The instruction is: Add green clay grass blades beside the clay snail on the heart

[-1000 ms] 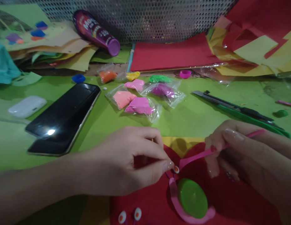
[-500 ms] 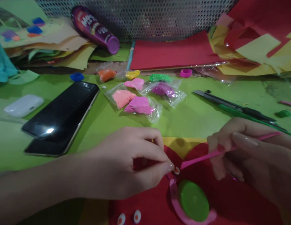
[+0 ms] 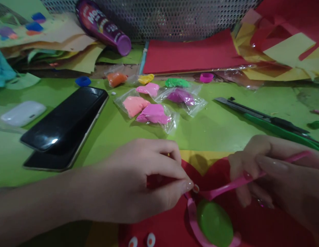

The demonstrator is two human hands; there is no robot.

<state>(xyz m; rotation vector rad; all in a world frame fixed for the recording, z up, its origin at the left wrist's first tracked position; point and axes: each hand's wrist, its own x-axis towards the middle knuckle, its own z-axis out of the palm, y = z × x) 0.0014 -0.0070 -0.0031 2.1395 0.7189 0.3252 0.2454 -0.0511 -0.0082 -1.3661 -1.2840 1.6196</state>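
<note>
My left hand [image 3: 149,181] is pinched at the fingertips on a small white clay eye [image 3: 196,188] with an orange centre. Between the thumb and fingers of my right hand [image 3: 274,175] lies a slim pink modelling tool [image 3: 231,187], its flat end close to the eye. Just below sits a green clay disc [image 3: 216,223], with a curved pink clay strip [image 3: 193,219] along its left and lower side. These pieces rest on a red heart shape [image 3: 267,230] on yellow paper. Another clay eye [image 3: 150,239] with a twin beside it shows at the bottom edge.
Small bags of coloured clay [image 3: 154,114] lie mid-table. Two stacked phones [image 3: 66,116] and a white case [image 3: 23,113] are at left; a green utility knife [image 3: 272,121] is at right. Paper sheets [image 3: 190,56] and a purple tube [image 3: 102,29] line the back.
The pink tool's tip has moved down and right, now near the green disc's upper edge. My right hand has lowered slightly; my left hand keeps its pinch. The camera view has shifted a little.
</note>
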